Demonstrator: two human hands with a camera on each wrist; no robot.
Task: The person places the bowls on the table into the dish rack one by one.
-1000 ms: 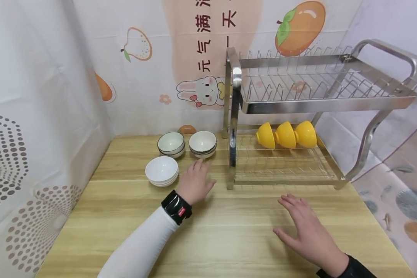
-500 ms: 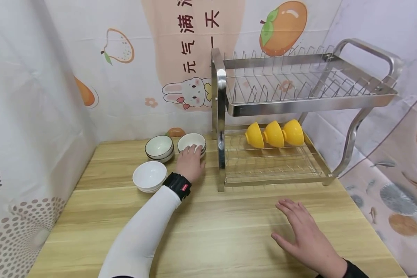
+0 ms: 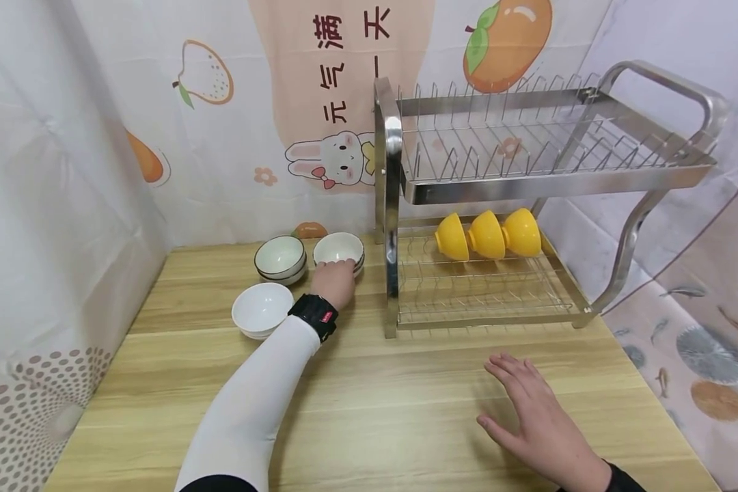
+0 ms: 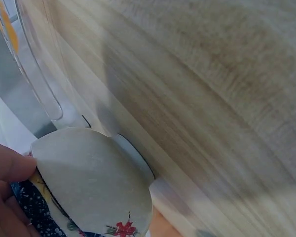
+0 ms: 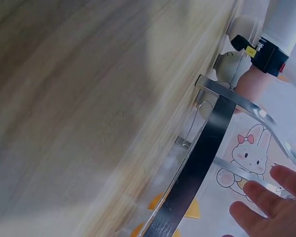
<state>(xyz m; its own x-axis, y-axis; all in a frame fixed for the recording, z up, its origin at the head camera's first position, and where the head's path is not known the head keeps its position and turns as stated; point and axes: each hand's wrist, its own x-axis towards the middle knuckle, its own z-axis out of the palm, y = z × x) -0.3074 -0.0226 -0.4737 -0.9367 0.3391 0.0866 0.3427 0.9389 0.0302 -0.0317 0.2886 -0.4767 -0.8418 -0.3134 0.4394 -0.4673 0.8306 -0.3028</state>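
My left hand [image 3: 335,284] reaches to the right-hand stack at the back and pinches the rim of a white bowl [image 3: 338,246]. In the left wrist view the thumb and fingers [image 4: 10,163] hold the bowl's edge, where a dark blue band and a red flower [image 4: 124,229] show. Left of it stands a stack of pale green bowls [image 3: 279,256] with dark rims, and nearer me a stack of plain white bowls [image 3: 262,307]. My right hand [image 3: 538,427] hovers over the right part of the table, fingers spread and holding nothing.
A two-tier metal dish rack [image 3: 553,184] stands at the back right. Three yellow bowls [image 3: 487,236] lie on their sides in a row on its lower tier. The rack's left upright [image 3: 391,225] is close beside the left hand. Printed curtains [image 3: 234,171] border the table.
My left hand has moved forward to the right-hand stack, and its fingers have curled onto the bowl's rim. The right hand has stayed nearly in place. The head view has shifted slightly.
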